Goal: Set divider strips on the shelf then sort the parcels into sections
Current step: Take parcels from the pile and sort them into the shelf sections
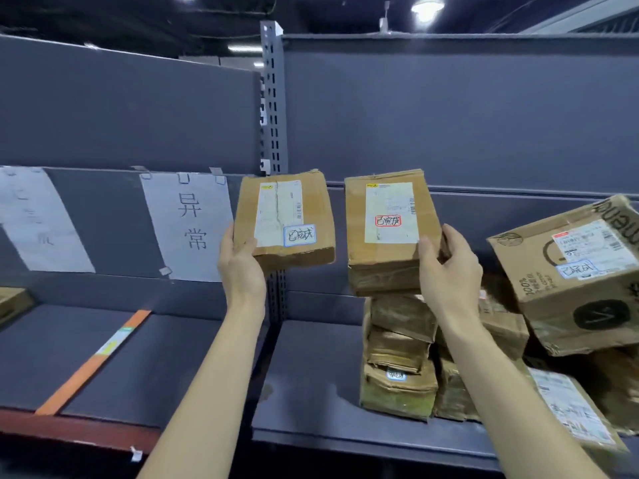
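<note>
My left hand (pixel 240 262) grips the lower left corner of a flat brown parcel (pixel 287 219) that carries a white label and a blue-framed sticker; it is held up in front of the shelf upright. My right hand (pixel 449 271) grips the lower right corner of a second brown parcel (pixel 390 233) with a red-framed sticker, just above a stack of parcels (pixel 397 357) on the right shelf (pixel 304 392). An orange divider strip (pixel 93 361) lies front to back on the left shelf (pixel 173 357).
Two paper signs (pixel 188 226) (pixel 38 219) are taped to the left back panel. A tilted carton (pixel 570 274) and another labelled parcel (pixel 574 409) crowd the right side. A parcel's corner (pixel 12 302) shows at the far left. A perforated upright (pixel 275 98) separates the shelves.
</note>
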